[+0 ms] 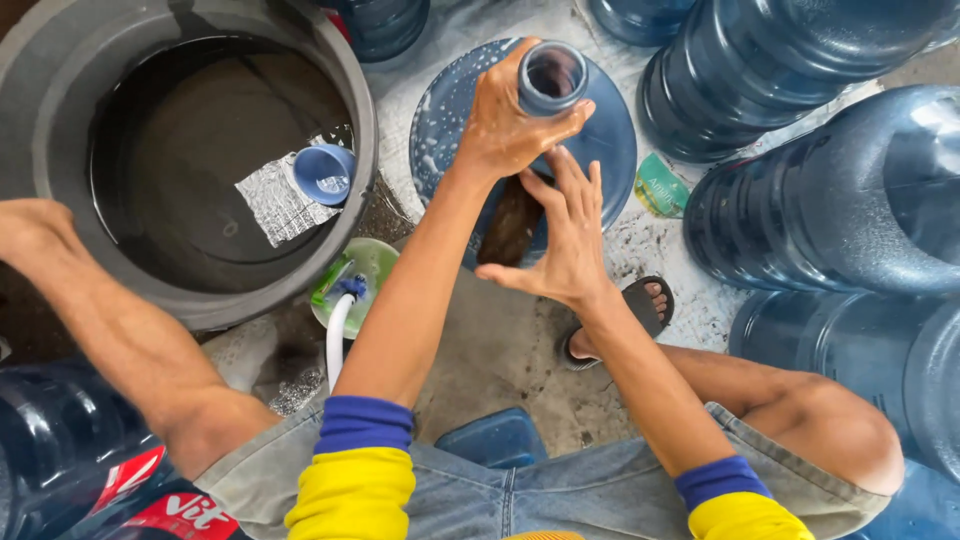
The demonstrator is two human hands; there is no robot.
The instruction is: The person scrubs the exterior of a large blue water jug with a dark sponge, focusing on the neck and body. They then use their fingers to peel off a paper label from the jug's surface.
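Fingers of my right hand (562, 235) lie pressed together and flat against the near shoulder of the round blue translucent plastic water jug (450, 120), which stands upright between my knees. Farther off, my left hand (510, 120) wraps its fingers around the jug's open neck, thumb across the rim. Soap foam flecks the jug's smooth wet dome. At left a wide grey plastic tub (60, 60) holds dark water and a small blue cup (322, 172); a white hose (338, 340) lies near it. More big blue jugs (800, 200) crowd the right side.
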